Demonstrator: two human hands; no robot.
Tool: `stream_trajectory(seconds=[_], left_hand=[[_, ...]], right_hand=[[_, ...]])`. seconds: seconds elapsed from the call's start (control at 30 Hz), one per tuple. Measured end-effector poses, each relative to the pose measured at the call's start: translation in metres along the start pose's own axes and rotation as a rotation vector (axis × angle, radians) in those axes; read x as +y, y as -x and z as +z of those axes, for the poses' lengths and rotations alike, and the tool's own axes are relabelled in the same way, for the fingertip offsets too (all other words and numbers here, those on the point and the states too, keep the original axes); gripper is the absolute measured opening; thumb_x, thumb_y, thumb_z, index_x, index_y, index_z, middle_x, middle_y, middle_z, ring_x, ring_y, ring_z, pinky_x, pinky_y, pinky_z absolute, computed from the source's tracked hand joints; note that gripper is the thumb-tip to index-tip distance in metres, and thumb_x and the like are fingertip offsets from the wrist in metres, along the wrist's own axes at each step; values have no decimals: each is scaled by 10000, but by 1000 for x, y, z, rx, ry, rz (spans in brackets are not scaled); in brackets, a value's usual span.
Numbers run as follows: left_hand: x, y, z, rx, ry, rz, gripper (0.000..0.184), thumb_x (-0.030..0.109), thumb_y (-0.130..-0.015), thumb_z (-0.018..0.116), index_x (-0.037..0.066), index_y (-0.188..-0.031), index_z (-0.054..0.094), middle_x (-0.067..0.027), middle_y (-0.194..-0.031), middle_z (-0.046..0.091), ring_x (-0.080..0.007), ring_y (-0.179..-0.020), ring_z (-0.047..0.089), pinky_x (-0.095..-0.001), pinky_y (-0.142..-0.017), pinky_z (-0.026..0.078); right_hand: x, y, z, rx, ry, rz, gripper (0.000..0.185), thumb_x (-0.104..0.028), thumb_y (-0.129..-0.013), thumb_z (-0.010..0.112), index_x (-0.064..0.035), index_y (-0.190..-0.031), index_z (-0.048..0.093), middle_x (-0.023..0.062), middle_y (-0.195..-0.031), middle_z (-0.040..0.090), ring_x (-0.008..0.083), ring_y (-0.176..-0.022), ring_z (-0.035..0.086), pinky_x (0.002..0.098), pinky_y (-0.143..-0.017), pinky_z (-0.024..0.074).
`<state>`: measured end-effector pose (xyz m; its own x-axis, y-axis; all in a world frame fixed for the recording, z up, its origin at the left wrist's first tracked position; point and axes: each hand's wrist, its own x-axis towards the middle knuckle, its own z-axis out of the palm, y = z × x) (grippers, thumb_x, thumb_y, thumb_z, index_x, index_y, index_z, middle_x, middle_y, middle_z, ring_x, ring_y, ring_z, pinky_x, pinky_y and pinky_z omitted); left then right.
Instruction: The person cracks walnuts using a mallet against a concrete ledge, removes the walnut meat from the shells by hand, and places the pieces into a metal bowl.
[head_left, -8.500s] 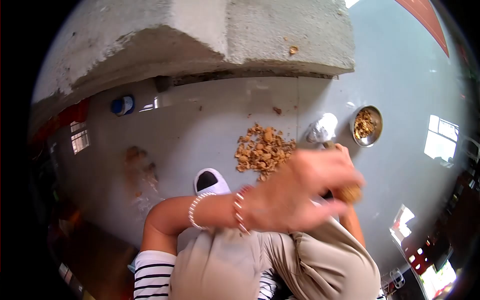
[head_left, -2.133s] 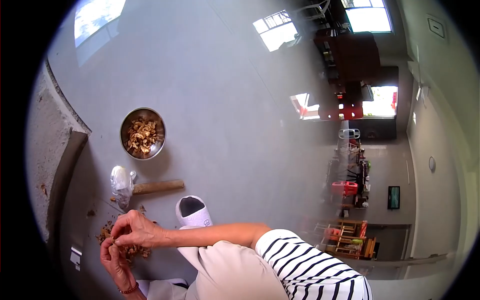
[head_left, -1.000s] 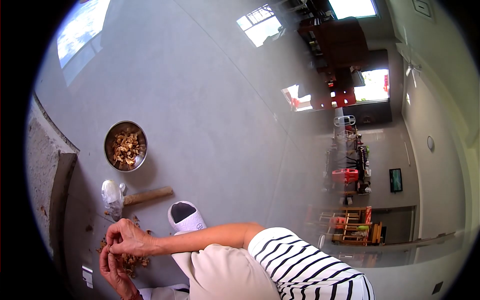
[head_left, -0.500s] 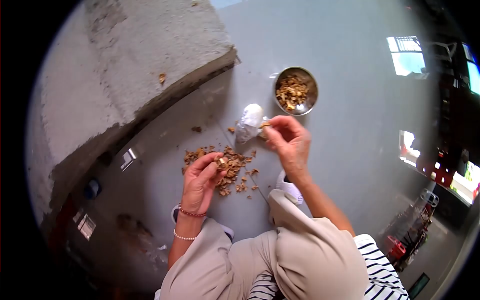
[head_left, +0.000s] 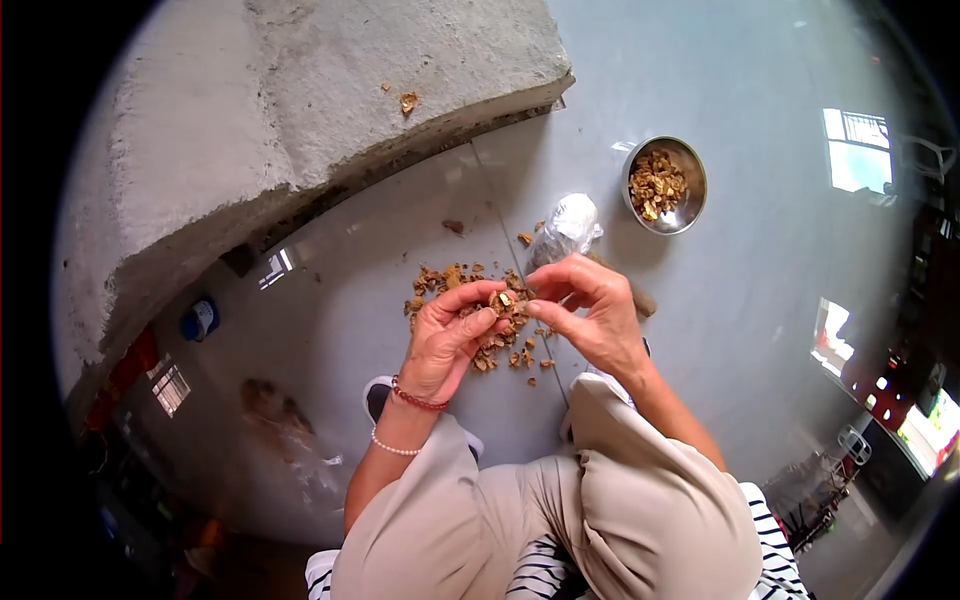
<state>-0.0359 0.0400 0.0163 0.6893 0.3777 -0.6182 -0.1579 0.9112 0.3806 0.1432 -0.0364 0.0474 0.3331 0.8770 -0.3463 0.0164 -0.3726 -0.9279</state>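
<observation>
My left hand (head_left: 450,335) is closed, its thumb and fingers pinching a cracked walnut (head_left: 504,300) above a scattered pile of broken walnut shells (head_left: 430,283) on the floor. Close against the walnut's right side is my right hand (head_left: 595,310). Its thumb and forefinger are apart, and I see nothing between them. Just beyond my right hand lies a white bundle wrapped in plastic (head_left: 566,226). A brown, rod-like piece (head_left: 643,300) shows beside the same hand, partly hidden by it. Farther off stands a metal bowl (head_left: 683,222) holding walnut pieces (head_left: 656,184).
A rough concrete block (head_left: 330,90) rises at the upper left, with a shell fragment (head_left: 408,102) on top. A blue-and-white object (head_left: 200,319) lies near its lower end. My shoes and knees are just below the shells on the glossy grey floor (head_left: 740,320).
My right hand has come from beside the wrapped bundle to the walnut in my left hand. The small piece it pinched is no longer visible there. The camera view has shifted left.
</observation>
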Motion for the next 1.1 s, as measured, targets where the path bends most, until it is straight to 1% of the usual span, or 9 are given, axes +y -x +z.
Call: stream_trajectory(seconds=[0.17, 0.27, 0.3, 0.4, 0.5, 0.6, 0.7, 0.87, 1.1], left_hand=[[0, 1, 7, 27, -91, 58, 297, -8, -841, 605, -26, -1136, 572, -89, -1006, 635, -125, -887, 617, -245, -836, 509], [-2, -1, 6, 26, -123, 68, 292, -7, -834, 614, -30, -1123, 579, -78, -995, 633, -118, -881, 612, -241, -827, 506], [-2, -1, 7, 32, -129, 62, 293, -3, -834, 616, -31, -1123, 580, -77, -994, 634, -116, -878, 612, -242, -824, 505], [2, 1, 11, 56, -147, 48, 296, 8, -834, 623, -31, -1125, 585, -75, -993, 635, -113, -869, 609, -241, -813, 503], [4, 1, 12, 70, -151, 32, 301, 14, -830, 631, -28, -1125, 592, -71, -997, 636, -109, -863, 607, -238, -802, 501], [2, 1, 11, 62, -184, 42, 300, 15, -820, 645, -22, -1115, 604, -67, -999, 638, -104, -851, 606, -229, -784, 501], [1, 2, 14, 87, -269, 105, 272, 10, -812, 655, -23, -1080, 625, -66, -983, 642, -103, -815, 611, -223, -749, 509], [-3, 1, 13, 141, -421, 215, 211, 25, -831, 633, -32, -1033, 643, -81, -950, 643, -119, -771, 625, -228, -723, 526], [-11, 1, 16, 258, -419, 223, 193, 21, -843, 621, -36, -1026, 645, -66, -868, 648, -100, -726, 603, -213, -689, 508]], right_hand=[[7, 3, 12, -41, -138, 69, 135, -42, -773, 690, 16, -884, 641, 44, -777, 610, 96, -674, 613, 218, -596, 497], [7, 3, 14, -44, -320, 224, 126, -29, -782, 680, 32, -881, 634, 49, -789, 629, 92, -699, 621, 216, -609, 503], [7, 2, 13, -53, -237, 188, 121, -15, -788, 671, 32, -891, 630, 56, -793, 642, 92, -720, 627, 216, -629, 511], [8, 2, 15, -41, -227, 127, 129, -11, -790, 670, 31, -905, 627, 56, -803, 650, 95, -728, 634, 223, -653, 522], [12, 3, 15, -69, -367, 252, 139, -17, -802, 668, 35, -923, 624, 76, -857, 656, 115, -773, 637, 234, -706, 525], [8, 4, 14, -72, -397, 285, 153, -21, -806, 666, 44, -938, 625, 96, -856, 662, 125, -769, 644, 241, -720, 530], [12, 6, 19, -42, -365, 223, 134, -23, -804, 666, 47, -912, 626, 81, -807, 663, 118, -755, 647, 235, -676, 531], [13, 5, 21, -64, -417, 292, 123, -16, -820, 643, 56, -918, 624, 75, -806, 658, 125, -746, 645, 236, -675, 531], [23, 7, 32, -9, -434, 265, 105, 8, -833, 610, 67, -921, 615, 67, -809, 623, 117, -727, 636, 226, -651, 527]])
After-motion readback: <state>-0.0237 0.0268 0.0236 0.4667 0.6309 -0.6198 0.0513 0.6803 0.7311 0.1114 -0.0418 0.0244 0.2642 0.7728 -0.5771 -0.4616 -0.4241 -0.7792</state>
